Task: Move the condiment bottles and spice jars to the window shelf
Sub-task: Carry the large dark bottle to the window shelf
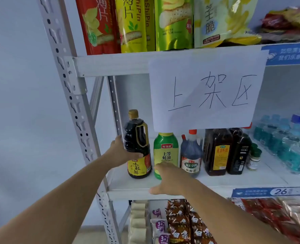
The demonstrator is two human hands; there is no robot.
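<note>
A dark soy sauce bottle [138,147] with a gold cap and handle stands at the left end of the white middle shelf [216,182]. My left hand [121,152] grips its body from the left. Right of it stands a green oyster sauce bottle [166,152]. My right hand [170,180] reaches in front of its base with fingers spread, holding nothing. Further right stand a vinegar bottle [191,155] with an orange cap, two dark bottles [217,152] [239,152] and small spice jars [254,159].
A handwritten paper sign [207,90] hangs from the upper shelf beam, covering the bottle tops. Snack bags [163,23] fill the upper shelf. Packs of water bottles [290,143] sit at the right. Noodle packets [184,224] lie below. The perforated rack post [75,106] rises at left.
</note>
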